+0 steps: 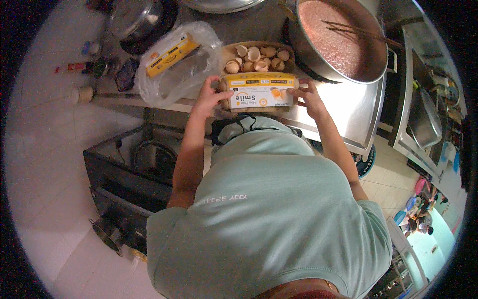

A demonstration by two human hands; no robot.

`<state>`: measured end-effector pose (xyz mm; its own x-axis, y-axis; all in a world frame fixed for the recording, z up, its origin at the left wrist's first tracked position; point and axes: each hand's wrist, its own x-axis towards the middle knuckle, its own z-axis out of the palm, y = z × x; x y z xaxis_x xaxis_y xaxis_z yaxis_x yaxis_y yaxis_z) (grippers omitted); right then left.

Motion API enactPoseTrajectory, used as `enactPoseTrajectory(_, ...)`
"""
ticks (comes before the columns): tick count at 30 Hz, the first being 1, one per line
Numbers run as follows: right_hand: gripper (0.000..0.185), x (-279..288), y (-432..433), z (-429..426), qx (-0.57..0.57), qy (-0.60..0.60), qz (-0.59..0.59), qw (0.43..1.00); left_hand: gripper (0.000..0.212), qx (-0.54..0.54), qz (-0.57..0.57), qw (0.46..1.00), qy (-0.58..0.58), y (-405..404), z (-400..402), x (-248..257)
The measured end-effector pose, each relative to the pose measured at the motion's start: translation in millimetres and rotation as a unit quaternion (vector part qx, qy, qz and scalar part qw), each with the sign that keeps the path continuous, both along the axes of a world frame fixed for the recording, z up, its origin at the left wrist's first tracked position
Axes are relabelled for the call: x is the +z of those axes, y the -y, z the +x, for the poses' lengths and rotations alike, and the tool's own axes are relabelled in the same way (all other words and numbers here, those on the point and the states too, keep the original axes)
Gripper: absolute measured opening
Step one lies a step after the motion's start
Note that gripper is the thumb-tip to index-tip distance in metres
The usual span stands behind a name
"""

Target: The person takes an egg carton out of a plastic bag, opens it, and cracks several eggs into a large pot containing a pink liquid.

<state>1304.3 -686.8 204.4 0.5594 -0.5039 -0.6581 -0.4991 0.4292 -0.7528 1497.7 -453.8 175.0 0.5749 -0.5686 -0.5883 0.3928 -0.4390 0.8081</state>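
An egg carton [259, 91] with a yellow and white printed label lies before me at the counter's front edge. My left hand [210, 94] holds its left end, thumb on the top. At the right end, my right hand [310, 99] has its thumb on the label and its fingers partly spread along the side. Just behind is a cardboard tray [289, 48] with several cracked, hollow eggshells [254, 55]. Whether that tray joins the carton in my hands, I cannot tell. To the left, a clear plastic bag [179, 84] contains another yellow-labelled carton [170, 56].
A large metal pot [384, 71] of pinkish mixture [328, 37] stands at the back right, with chopsticks [358, 31] resting in it. A lidded pan [138, 22] is at the back left. Right of my hands is a metal worktop [347, 112]. Farther right, people [424, 222] appear small.
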Motion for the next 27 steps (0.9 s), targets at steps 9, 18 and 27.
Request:
enactPoseTrajectory(9, 0.051, 47.4, -3.0, 5.7, 0.031, 0.074, -0.136, 0.987, 0.052, 0.028, -0.066, 0.993, -0.095, -22.1, -5.1, 51.3)
enactPoseTrajectory(18, 0.054, 118.2, -7.9, 148.6, 0.277, 0.306, -0.494, 0.765, 0.066, -0.069, -0.225, 0.959, -0.158, -16.1, -50.9, 26.7)
enactPoseTrajectory(27, 0.053, 75.9, -18.4, 113.2, 0.503, 0.179, -0.114, 0.838, 0.047, 0.053, -0.266, 0.919, -0.286, 26.1, -132.8, 34.0)
